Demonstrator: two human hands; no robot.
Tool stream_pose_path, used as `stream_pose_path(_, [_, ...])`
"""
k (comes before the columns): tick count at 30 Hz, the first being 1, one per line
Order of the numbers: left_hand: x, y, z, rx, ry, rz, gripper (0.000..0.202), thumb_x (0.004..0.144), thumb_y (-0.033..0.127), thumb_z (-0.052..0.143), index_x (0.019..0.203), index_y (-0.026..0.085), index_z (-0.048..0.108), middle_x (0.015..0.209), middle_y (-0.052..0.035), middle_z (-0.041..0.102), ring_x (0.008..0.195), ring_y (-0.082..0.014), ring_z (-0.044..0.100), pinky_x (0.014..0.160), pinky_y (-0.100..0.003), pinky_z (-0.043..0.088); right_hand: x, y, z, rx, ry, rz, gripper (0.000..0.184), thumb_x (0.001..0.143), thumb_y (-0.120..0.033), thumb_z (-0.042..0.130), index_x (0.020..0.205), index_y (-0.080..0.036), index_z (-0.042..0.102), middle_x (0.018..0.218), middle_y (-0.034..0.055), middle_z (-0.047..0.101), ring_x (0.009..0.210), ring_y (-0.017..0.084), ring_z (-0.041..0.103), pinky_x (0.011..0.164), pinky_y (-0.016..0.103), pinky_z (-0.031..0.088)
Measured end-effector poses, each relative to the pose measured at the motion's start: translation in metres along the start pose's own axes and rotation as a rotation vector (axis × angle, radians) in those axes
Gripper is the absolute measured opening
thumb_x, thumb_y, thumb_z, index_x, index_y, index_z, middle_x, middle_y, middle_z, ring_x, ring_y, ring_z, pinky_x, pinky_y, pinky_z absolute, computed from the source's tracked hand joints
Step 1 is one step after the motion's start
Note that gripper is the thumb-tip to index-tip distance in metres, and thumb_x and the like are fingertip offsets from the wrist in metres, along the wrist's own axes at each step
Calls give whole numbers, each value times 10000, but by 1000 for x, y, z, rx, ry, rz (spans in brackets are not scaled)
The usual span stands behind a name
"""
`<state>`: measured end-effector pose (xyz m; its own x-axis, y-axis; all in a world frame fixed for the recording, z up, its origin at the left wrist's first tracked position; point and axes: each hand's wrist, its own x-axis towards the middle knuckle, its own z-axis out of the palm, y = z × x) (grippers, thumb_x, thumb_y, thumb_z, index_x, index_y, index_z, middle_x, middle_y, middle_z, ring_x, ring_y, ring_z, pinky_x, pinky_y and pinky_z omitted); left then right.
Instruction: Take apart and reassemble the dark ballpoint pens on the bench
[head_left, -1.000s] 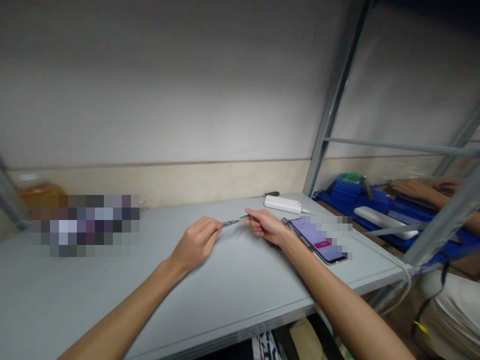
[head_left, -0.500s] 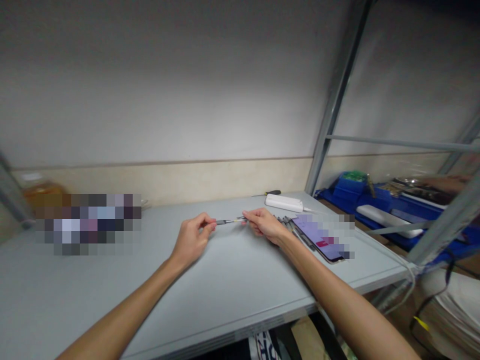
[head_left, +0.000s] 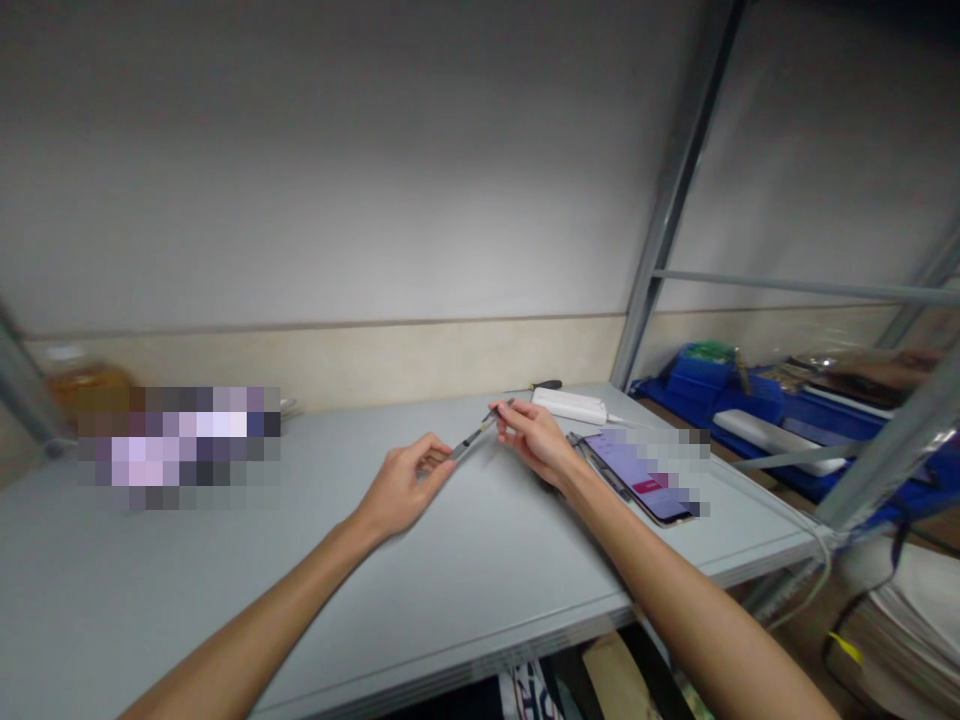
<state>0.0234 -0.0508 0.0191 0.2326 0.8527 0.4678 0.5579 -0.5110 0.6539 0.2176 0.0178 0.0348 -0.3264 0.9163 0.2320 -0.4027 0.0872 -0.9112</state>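
Note:
A slim pen (head_left: pixel 469 441) with a grey and dark barrel slants upward to the right between my two hands, above the desk (head_left: pixel 450 580). My left hand (head_left: pixel 409 480) pinches its lower end between thumb and fingers. At the upper end, the fingertips of my right hand (head_left: pixel 531 432) close on a thin dark part of it; whether that part is separate is too small to tell. More slim grey pens (head_left: pixel 607 470) lie beside the phone (head_left: pixel 637 475), just right of my right hand and partly hidden by it.
Behind the phone lie a white power strip (head_left: pixel 570 406) and a black-and-yellow screwdriver (head_left: pixel 547 385). A blurred-out pile (head_left: pixel 180 440) sits at the left. A metal post (head_left: pixel 679 200) rises at the back right; beyond it are blue trays (head_left: pixel 701 375) and a person's hand (head_left: pixel 919 365).
The pen has tilted from nearly level to slanting up rightward. My left hand has moved slightly right and down; my right hand has risen a little.

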Motion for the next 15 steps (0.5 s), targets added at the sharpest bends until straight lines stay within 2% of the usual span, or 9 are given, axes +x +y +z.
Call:
stream_pose_path(3, [0,2,1,32,-71,45,197,820,329,483,895,171,575,834,-37,655,738,-141,593,688,-257,458,2,-6,-3,137,74,-19,247,657,-387,672,744,-180,571,732,-3,543,679,106,496,591,229,427])
stream_pose_path(6, [0,-1,0,86,-70,75,202,822,327,475,910,173,572,830,-36,649,737,-143,584,690,-263,449,3,-12,-9,241,103,30,213,728,-421,588,776,-233,502,592,-50,453,545,100,448,535,232,407])
stream_pose_path(8, [0,-4,-1,116,-60,83,208,828,332,463,915,175,569,808,-32,639,728,-145,578,675,-262,443,3,-15,-14,284,79,58,217,765,-452,528,764,-243,472,495,-76,317,421,87,323,423,201,314])
stream_pose_path(11, [0,-8,-2,151,-66,90,223,842,334,438,924,171,565,773,-29,623,715,-146,568,670,-265,436,1,-17,-20,333,8,98,343,781,-521,451,628,-217,406,451,-83,191,365,79,159,345,191,154])
stream_pose_path(15, [-1,-8,-2,182,-114,99,223,845,327,430,928,172,568,735,-19,611,680,-138,555,645,-254,424,-1,-17,-25,334,-15,146,418,793,-484,394,507,-209,260,417,-82,129,366,77,74,326,195,107])
